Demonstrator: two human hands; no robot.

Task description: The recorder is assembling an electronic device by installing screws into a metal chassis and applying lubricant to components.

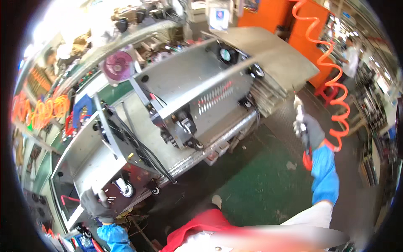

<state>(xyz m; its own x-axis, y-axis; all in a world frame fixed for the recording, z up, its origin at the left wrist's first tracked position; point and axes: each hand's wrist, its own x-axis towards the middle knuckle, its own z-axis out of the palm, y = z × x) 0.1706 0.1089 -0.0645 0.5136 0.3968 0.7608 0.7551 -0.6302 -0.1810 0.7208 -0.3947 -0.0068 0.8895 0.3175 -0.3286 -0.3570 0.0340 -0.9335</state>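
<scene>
My right hand (pixel 310 131), in a grey glove with pale fingertips, is wrapped round an air screwdriver (pixel 299 110). The tool points up and away, its thin bit standing free of any metalwork. At the lower left my left hand (pixel 95 206), gloved alike, lies at the edge of a grey sheet-metal cabinet (pixel 94 172); its thumb stands apart and its other fingers are partly hidden. White-and-black castors (pixel 125 187) sit on this cabinet close to that hand. Further right on the bench lies a second metal cabinet (pixel 218 98) with slots and castors.
An orange coiled hose (pixel 336 88) hangs at the right. Black cables (pixel 140 149) trail between the cabinets over the bench edge. A purple fan (pixel 118 65) stands behind. A flat board (pixel 277 50) lies beyond the bench's right end. Another person (pixel 351 59) stands far right.
</scene>
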